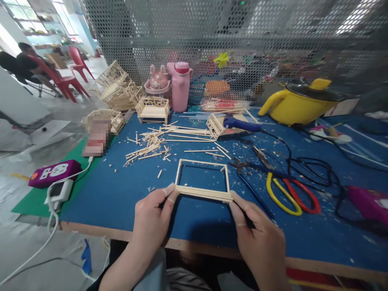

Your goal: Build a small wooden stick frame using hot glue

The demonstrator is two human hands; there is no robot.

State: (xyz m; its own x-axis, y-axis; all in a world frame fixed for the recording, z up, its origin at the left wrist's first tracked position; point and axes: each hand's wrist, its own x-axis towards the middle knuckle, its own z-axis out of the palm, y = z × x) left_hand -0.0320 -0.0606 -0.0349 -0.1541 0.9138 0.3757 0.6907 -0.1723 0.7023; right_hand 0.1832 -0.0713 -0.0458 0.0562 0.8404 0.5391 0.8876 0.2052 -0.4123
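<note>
From afar I see L hand [157, 212] and R hand [257, 228], nearly closed, each pinching 1 near corner of the stick frame [203, 192] over the blue table [106, 202]; prob. v. light, stiff but fragile, so I'd grip corners gently.

Carries, on a blue tabletop [101, 194], scissors [292, 194], with pliers [242, 165] to the scissors' left, loose sticks [151, 145] farther left, and a yellow pot [286, 108] behind the scissors
</note>
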